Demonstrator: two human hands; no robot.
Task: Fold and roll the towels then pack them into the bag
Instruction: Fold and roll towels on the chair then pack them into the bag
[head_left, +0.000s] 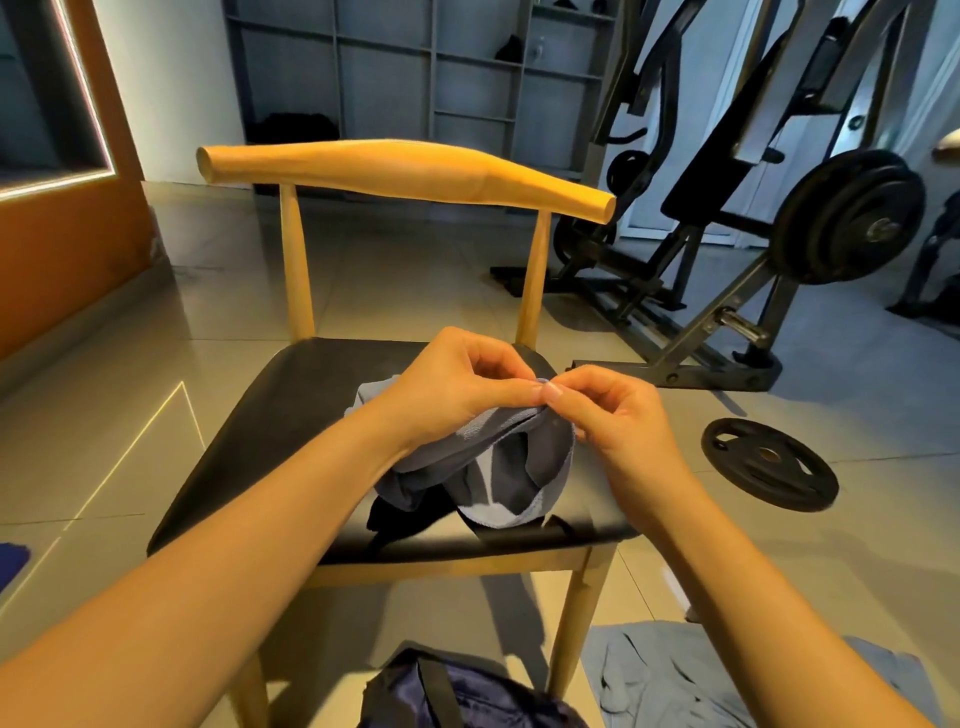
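Note:
A grey-blue towel hangs crumpled over the black seat of a wooden chair. My left hand and my right hand meet above it, and each pinches the towel's upper edge between thumb and fingers, close together. The towel's lower part rests on the seat beside a dark cloth. A dark blue bag with a black strap lies on the floor below the chair's front edge. Another light grey-blue towel lies crumpled on the floor at the lower right.
A black weight plate lies on the tiled floor right of the chair. A gym machine with loaded plates stands behind it. Grey shelving lines the back wall. An orange door is at the left.

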